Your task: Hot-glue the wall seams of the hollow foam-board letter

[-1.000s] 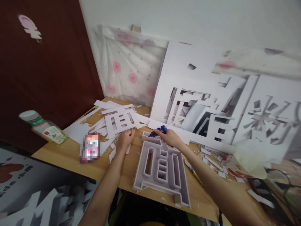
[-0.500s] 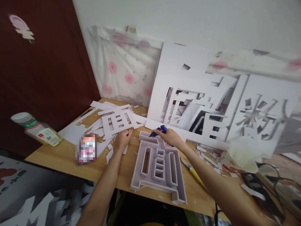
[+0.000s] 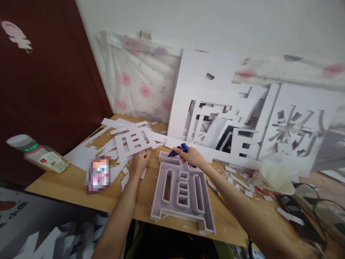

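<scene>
Broadly, the table (image 3: 81, 181) is the largest thing, its wooden top littered with white scraps, and everything else is placed against the letter (image 3: 182, 190), a raised white foam character lying flat near the table's front edge. Behind the letter, cut-out boards (image 3: 229, 108) lean against the wall. Its long axis runs from the near edge away toward the boards, with the wide bottom bar nearest the person. Left of the letter's far end lies a flat cutout (image 3: 133, 140) of the same shape among strips. Right of the letter sits a white bowl (image 3: 275, 178); far left of it, a bottle (image 3: 37, 154) lies at the table's corner. The right hand (image 3: 192, 156) is closed around a blue glue gun (image 3: 179, 150) at the letter's far edge, nozzle pointing left and slightly down onto the top wall. The left hand (image 3: 140, 162) rests just left of that end, fingers curled onto the scraps, gripping nothing clearly. Compared with a second ago, both hands keep the same places by the letter; only the view has swung slightly right.
</scene>
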`<state>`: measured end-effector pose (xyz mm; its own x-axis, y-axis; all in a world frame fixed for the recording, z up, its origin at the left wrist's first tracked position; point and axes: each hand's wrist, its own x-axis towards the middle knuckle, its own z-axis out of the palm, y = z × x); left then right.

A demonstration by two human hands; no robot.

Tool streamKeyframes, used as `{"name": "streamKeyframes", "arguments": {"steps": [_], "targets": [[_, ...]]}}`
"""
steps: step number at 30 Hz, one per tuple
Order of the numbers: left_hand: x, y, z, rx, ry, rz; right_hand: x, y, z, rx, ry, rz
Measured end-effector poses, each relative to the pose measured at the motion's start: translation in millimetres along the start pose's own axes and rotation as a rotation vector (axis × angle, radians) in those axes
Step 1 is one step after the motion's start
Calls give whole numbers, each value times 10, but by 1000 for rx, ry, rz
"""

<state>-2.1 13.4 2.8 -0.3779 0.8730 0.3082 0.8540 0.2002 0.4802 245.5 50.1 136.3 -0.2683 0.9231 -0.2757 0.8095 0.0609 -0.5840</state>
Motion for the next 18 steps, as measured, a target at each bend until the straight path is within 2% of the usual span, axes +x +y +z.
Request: {"name": "streamKeyframes", "arguments": {"steps": [18], "targets": [[6, -14, 40, -10, 18, 8, -36, 156, -112, -40, 25, 47]]}}
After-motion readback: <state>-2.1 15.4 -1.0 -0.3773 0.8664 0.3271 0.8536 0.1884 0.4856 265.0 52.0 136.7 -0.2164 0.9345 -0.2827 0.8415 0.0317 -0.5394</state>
